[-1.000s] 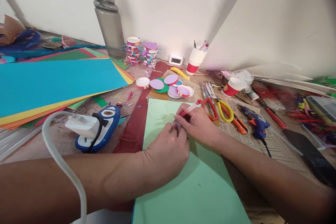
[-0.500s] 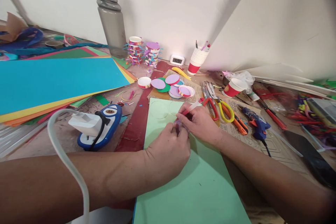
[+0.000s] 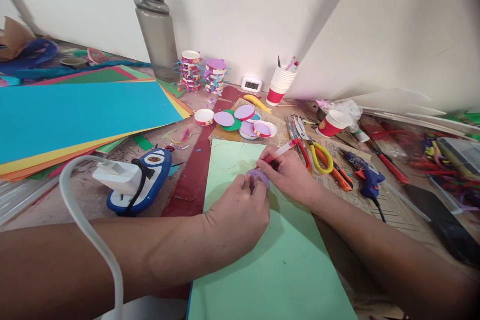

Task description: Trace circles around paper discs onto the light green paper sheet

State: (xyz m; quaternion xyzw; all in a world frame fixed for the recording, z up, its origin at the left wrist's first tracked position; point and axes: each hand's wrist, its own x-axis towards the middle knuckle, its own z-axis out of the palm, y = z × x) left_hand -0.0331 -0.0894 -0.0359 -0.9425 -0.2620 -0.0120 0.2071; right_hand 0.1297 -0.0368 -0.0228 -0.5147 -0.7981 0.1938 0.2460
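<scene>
While the left hand [image 3: 240,215], fingers bent, holds a purple disc [image 3: 259,177] against a pale green sheet [image 3: 277,275] near the centre of the frame, the right hand [image 3: 290,172] grips a red-capped pen [image 3: 281,151] close beside the disc. Whether the pen's tip touches the sheet cannot be told — the fingers crowd it. Faint circle outlines appear at the sheet's far end. A blue glue gun [image 3: 369,180] lies right of centre; a grey bottle [image 3: 155,35] stands upper left.

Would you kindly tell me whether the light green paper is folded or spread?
Spread: the light green paper lies flat under the left hand, no fold showing.
</scene>
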